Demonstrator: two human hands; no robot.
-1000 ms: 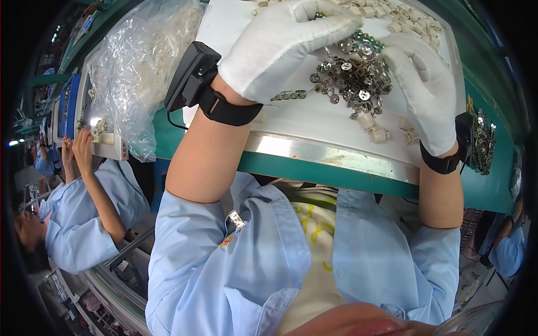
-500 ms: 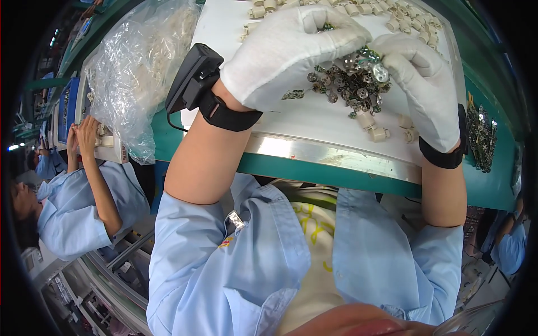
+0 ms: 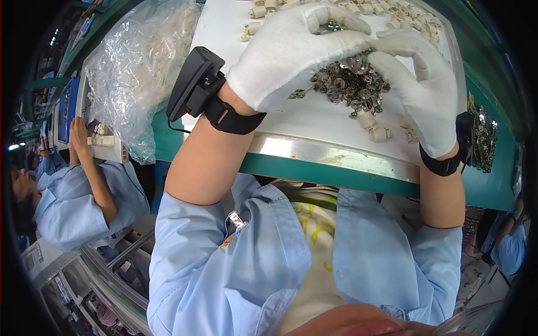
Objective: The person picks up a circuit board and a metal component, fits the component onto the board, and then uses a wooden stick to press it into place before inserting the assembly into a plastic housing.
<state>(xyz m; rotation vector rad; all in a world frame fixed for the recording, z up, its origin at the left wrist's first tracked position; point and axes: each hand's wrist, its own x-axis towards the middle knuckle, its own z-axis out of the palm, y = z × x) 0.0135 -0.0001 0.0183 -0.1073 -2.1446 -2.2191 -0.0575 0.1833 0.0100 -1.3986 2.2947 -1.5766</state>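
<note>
My left hand (image 3: 297, 59), in a white glove, is curled over the tray. Small shiny metal parts (image 3: 335, 25) show between its thumb and fingers. My right hand (image 3: 421, 92), gloved too, comes from the other side with thumb and fingers bent toward the left fingertips. Whatever it pinches at its tips is too small to make out. Below and between both hands lies a heap of small round metal parts (image 3: 358, 89) with greenish glints. Beside the heap are a few cream cylindrical pieces (image 3: 380, 134).
Many cream cylinders (image 3: 398, 22) lie at the far side of the white tray (image 3: 314, 126), which has a metal front edge. A clear plastic bag (image 3: 140, 73) stands at left. More metal parts (image 3: 483, 140) lie on the green bench at right. A co-worker (image 3: 78, 196) sits at left.
My right hand has shifted slightly and turned, its thumb and fingers opening wider. A large shiny round part near its fingertips is no longer visible there. The left hand has moved slightly right.
</note>
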